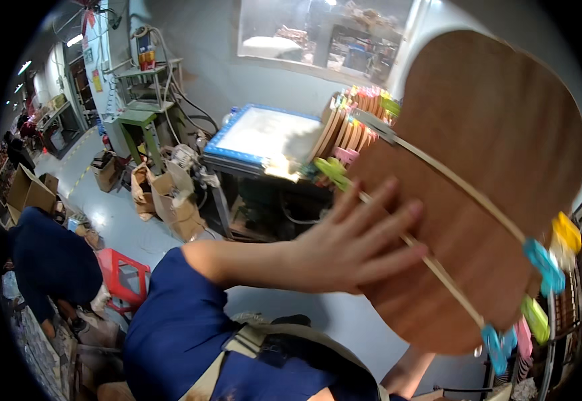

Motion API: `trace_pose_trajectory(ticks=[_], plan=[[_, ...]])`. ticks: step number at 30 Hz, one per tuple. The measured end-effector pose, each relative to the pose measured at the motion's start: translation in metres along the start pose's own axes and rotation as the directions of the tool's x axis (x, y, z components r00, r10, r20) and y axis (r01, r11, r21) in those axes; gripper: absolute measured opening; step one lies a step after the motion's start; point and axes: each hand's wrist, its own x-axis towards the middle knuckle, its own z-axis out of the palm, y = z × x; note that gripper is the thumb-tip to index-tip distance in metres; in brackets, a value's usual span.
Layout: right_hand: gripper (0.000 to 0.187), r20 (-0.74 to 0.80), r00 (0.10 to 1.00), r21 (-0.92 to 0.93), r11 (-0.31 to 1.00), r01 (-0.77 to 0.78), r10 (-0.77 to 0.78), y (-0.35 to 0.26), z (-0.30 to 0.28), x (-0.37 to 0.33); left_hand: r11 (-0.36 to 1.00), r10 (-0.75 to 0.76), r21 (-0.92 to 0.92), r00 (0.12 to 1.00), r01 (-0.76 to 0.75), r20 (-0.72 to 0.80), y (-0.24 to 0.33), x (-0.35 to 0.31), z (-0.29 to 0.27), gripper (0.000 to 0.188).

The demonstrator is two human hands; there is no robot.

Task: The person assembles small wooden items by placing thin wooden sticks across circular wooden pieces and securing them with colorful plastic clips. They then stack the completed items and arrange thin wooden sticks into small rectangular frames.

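A brown wooden guitar-body panel (498,127), waisted in outline, is tilted up on the right. Two thin wooden strips cross it: an upper strip (461,184) and a lower strip (448,281). Blue plastic clips (543,267) pinch the strips' right ends at the panel edge. A green clip (331,172) is at the lower strip's left end, and a greyish clip (373,125) at the upper one's. My left hand (371,244) lies against the panel, fingers spread over the lower strip. My right forearm (410,373) rises below the panel, which hides my right hand.
Clipped wooden pieces (351,127) stand behind, beside a blue-edged board (271,137) on a bench. Boxes and bags (174,200) are on the floor at left. A person in dark blue (54,257) bends near a red stool (122,277). More clips (565,232) and racks are at right.
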Motion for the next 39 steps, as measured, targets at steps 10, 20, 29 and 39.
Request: trace_pose_trajectory(ticks=[10,20,29,39], plan=[[0.042,0.527,0.826,0.005,0.972,-0.235,0.197,0.176,0.327,0.099,0.795,-0.396,0.440,0.907,0.417,-0.145,-0.176,-0.119,-0.116,0.122],[0.029,0.542,0.780,0.358,0.754,-0.551,0.312,0.353,0.478,0.165,0.688,-0.593,0.561,0.802,0.459,0.071,-0.308,-0.175,-0.103,0.125],[0.025,0.349,0.916,0.219,0.932,-0.287,0.200,0.403,0.507,0.240,0.827,-0.515,0.337,0.847,0.449,0.135,-0.480,-0.200,-0.044,0.124],[0.017,0.008,0.964,-0.053,0.963,-0.263,0.264,0.425,0.558,0.306,0.881,-0.459,-0.048,0.875,0.471,0.152,-0.659,-0.259,0.034,0.127]])
